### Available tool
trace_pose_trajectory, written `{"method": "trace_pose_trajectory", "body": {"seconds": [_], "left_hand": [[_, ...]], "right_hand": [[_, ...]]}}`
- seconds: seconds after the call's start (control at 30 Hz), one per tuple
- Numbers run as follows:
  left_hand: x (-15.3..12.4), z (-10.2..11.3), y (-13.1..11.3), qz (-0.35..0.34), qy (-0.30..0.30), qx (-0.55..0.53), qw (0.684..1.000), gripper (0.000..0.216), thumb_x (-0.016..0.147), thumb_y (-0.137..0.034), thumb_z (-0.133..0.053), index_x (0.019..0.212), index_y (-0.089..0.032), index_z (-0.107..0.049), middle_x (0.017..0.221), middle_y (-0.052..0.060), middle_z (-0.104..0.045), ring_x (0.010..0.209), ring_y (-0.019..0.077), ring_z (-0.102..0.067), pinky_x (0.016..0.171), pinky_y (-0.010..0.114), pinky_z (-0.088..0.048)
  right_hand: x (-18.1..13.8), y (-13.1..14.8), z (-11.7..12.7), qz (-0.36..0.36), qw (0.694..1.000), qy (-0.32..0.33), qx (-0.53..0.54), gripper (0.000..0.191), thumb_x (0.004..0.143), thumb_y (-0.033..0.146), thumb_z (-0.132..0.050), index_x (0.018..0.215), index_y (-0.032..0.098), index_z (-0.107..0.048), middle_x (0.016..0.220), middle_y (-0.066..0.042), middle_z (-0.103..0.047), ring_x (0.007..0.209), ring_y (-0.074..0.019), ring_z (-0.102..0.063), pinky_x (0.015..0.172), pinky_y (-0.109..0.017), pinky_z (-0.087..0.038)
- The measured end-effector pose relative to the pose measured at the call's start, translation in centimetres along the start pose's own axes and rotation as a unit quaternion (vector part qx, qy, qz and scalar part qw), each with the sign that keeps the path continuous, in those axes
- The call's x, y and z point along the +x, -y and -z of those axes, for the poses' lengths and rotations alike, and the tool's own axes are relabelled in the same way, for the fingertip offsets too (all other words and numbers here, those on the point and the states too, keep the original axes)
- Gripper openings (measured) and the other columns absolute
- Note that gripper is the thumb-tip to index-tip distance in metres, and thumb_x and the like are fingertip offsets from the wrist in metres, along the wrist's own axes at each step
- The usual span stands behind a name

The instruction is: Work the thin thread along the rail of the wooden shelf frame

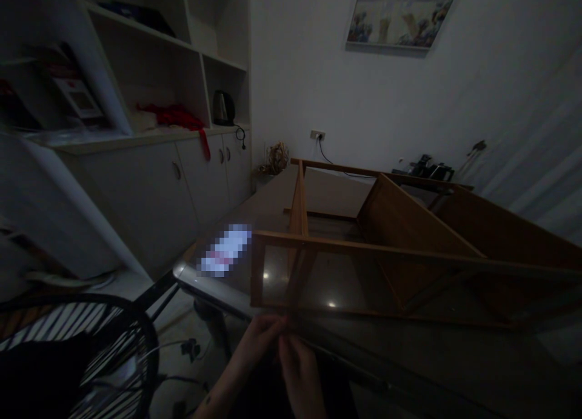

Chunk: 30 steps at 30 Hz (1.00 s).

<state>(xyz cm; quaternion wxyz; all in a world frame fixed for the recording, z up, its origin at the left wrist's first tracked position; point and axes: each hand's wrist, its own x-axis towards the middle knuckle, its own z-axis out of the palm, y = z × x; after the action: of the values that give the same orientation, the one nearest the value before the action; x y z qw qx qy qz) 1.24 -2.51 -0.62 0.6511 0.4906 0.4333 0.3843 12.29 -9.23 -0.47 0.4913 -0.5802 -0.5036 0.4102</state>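
Close together at the table's near edge are my left hand (264, 333) and my right hand (294, 357), fingertips meeting. Both have their fingers closed in a pinch; anything between them is too small and dark to make out. Just beyond them, a brown wooden shelf rack (339, 244) lies on its side across the dark glossy table (264, 207). A lit phone (227, 249), its screen blurred out, rests left of the rack near the table's corner.
A round-backed black chair (150, 352) stands at the lower left, with cables on the floor beside it. White cabinets (136, 188) line the left wall, holding a kettle (224, 108) and red cloth (175, 116). Dark items (431, 169) sit behind the rack.
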Motion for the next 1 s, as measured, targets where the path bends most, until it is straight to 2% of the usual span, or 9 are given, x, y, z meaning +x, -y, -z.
{"method": "trace_pose_trajectory", "body": {"seconds": [0.1,0.2,0.3,0.37,0.43,0.5,0.63,0.77,1.0], "left_hand": [[0.1,0.2,0.2,-0.019,0.010,0.001,1.000,0.048,0.070,-0.057,-0.064,0.073,-0.010,-0.074,0.062,0.005,-0.066,0.059,0.0146,-0.055,0.055,0.021,-0.041],[0.2,0.1,0.3,-0.001,0.013,-0.026,1.000,0.049,0.069,-0.058,-0.064,0.075,-0.010,-0.074,0.057,0.003,-0.063,0.051,0.0116,-0.051,0.049,0.021,-0.038],[0.1,-0.1,0.5,0.028,0.023,-0.060,0.998,0.052,0.070,-0.059,-0.063,0.080,-0.009,-0.073,0.053,0.002,-0.060,0.043,0.0089,-0.045,0.043,0.019,-0.032],[0.0,-0.1,0.6,0.024,0.024,-0.066,0.997,0.051,0.070,-0.058,-0.064,0.079,-0.008,-0.072,0.056,0.003,-0.062,0.047,0.0099,-0.049,0.046,0.020,-0.035],[0.0,-0.1,0.6,0.022,0.021,-0.060,0.998,0.050,0.070,-0.058,-0.063,0.078,-0.009,-0.072,0.056,0.004,-0.062,0.051,0.0122,-0.053,0.050,0.021,-0.039],[-0.1,-0.1,0.4,0.020,0.008,-0.042,0.999,0.051,0.070,-0.058,-0.063,0.078,-0.009,-0.073,0.058,0.004,-0.064,0.055,0.0149,-0.056,0.054,0.023,-0.042],[-0.1,0.0,-0.2,-0.005,-0.033,0.018,0.999,0.043,0.067,-0.054,-0.068,0.071,-0.011,-0.073,0.066,0.005,-0.068,0.064,0.0176,-0.059,0.059,0.024,-0.044],[0.1,0.1,-0.3,-0.018,-0.044,0.030,0.998,0.038,0.065,-0.050,-0.071,0.062,-0.012,-0.070,0.059,0.003,-0.066,0.057,0.0152,-0.057,0.055,0.022,-0.042],[0.0,-0.3,0.2,0.004,0.027,-0.028,0.999,0.047,0.073,-0.056,-0.061,0.066,-0.011,-0.069,0.048,0.000,-0.059,0.043,0.0105,-0.048,0.045,0.020,-0.035]], "right_hand": [[0.1,-0.1,-0.1,-0.013,1.000,0.003,0.001,0.040,0.086,0.048,-0.052,0.104,0.017,-0.069,0.104,-0.009,-0.069,0.097,-0.0234,-0.063,0.089,-0.031,-0.047],[-0.2,-1.1,-0.1,-0.041,0.999,-0.017,0.003,0.044,0.084,0.052,-0.052,0.104,0.016,-0.068,0.106,-0.010,-0.069,0.098,-0.0247,-0.063,0.088,-0.032,-0.048],[-0.6,-2.4,0.0,-0.051,0.998,-0.047,0.009,0.053,0.072,0.060,-0.061,0.103,0.017,-0.070,0.112,-0.010,-0.066,0.108,-0.0288,-0.058,0.093,-0.036,-0.045],[-0.8,-2.6,-0.1,-0.046,0.997,-0.060,0.019,0.055,0.067,0.061,-0.065,0.103,0.020,-0.070,0.115,-0.009,-0.065,0.113,-0.0293,-0.055,0.097,-0.036,-0.041],[-0.6,-2.1,-0.2,-0.057,0.996,-0.061,0.032,0.048,0.077,0.059,-0.057,0.105,0.021,-0.068,0.108,-0.008,-0.068,0.105,-0.0259,-0.060,0.088,-0.032,-0.047],[-0.3,-1.1,-0.1,-0.062,0.996,-0.034,0.053,0.040,0.082,0.054,-0.054,0.097,0.020,-0.069,0.096,-0.006,-0.069,0.091,-0.0223,-0.064,0.076,-0.027,-0.050],[0.3,0.1,0.0,-0.039,0.998,0.000,0.043,0.039,0.082,0.053,-0.054,0.070,0.017,-0.063,0.060,0.001,-0.057,0.056,-0.0126,-0.054,0.053,-0.020,-0.042],[0.3,0.0,0.1,-0.019,1.000,-0.005,0.024,0.039,0.081,0.053,-0.055,0.067,0.017,-0.060,0.057,0.003,-0.052,0.054,-0.0113,-0.049,0.051,-0.020,-0.038],[0.1,-0.1,0.3,-0.035,0.997,-0.059,0.026,0.057,0.084,0.065,-0.037,0.069,0.020,-0.067,0.058,-0.001,-0.060,0.052,-0.0142,-0.055,0.052,-0.023,-0.044]]}}
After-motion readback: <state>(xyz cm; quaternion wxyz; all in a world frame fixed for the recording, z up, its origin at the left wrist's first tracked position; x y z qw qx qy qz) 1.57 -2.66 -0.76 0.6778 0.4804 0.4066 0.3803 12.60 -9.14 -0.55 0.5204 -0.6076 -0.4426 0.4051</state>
